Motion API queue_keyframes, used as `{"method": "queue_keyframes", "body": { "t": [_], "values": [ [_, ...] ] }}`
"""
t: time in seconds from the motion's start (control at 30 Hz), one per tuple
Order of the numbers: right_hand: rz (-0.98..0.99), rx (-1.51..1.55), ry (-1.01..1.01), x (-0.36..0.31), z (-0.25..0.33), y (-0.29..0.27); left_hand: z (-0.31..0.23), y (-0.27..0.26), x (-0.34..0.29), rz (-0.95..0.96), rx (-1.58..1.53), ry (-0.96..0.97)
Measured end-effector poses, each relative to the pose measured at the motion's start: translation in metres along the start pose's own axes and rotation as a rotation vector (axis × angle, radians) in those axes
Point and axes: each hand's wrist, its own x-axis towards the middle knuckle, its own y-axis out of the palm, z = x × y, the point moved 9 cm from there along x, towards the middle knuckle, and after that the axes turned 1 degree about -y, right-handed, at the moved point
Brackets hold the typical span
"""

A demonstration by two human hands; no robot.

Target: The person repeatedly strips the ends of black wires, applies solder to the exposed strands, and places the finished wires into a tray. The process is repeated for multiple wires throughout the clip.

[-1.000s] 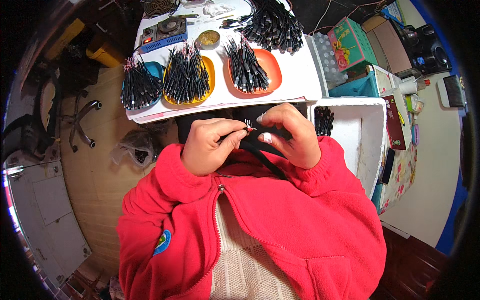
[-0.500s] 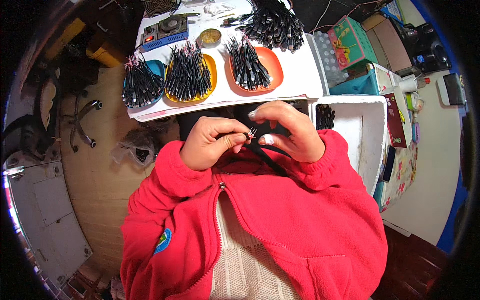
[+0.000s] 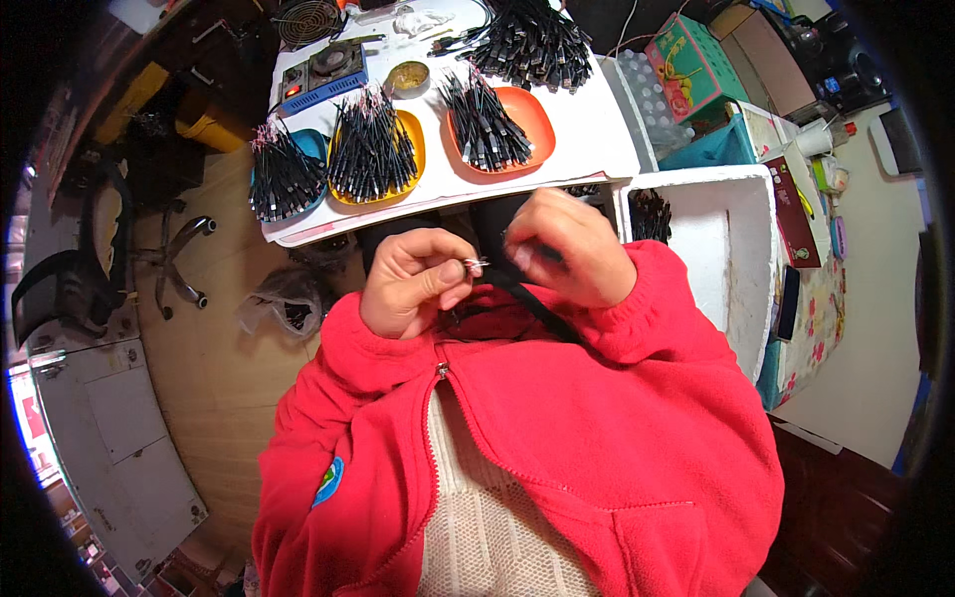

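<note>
Over my lap, my left hand is closed, pinching a thin black cable between thumb and forefinger. The cable's thin coloured wire ends stick out past the fingertips toward the right. My right hand is a short way to the right, apart from the wires, its fingers curled in and partly blurred. Whether anything is between those fingertips is hidden. On the white table ahead, bundles of black cables lie in a blue tray, a yellow tray and an orange tray.
Behind the trays are a blue box-like device with a lit red switch, a small round tin and a big heap of black cables. To the right stands a white foam box with cables inside. A plastic bag lies on the floor.
My right hand's fingers have curled in from a spread position. My left hand has shifted slightly left, still holding the cable, and the wire ends now point more to the right.
</note>
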Motion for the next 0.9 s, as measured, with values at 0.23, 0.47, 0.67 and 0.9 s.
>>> {"method": "queue_keyframes", "body": {
  "t": [0.23,0.47,0.67,0.9],
  "values": [
    [-0.058,0.065,0.179,-0.006,-0.008,-0.014,-0.003,0.006,0.0,0.024,-0.002,0.024],
    [-0.071,0.195,0.01,0.011,0.018,-0.003,-0.004,0.006,0.0,0.008,0.109,-0.005],
    [-0.03,0.252,0.068,0.009,0.011,0.003,-0.005,0.002,0.003,0.015,0.194,0.025],
    [-0.149,0.071,-0.143,0.007,0.028,-0.011,0.006,0.005,0.003,0.032,-0.071,-0.066]
  ]
}}
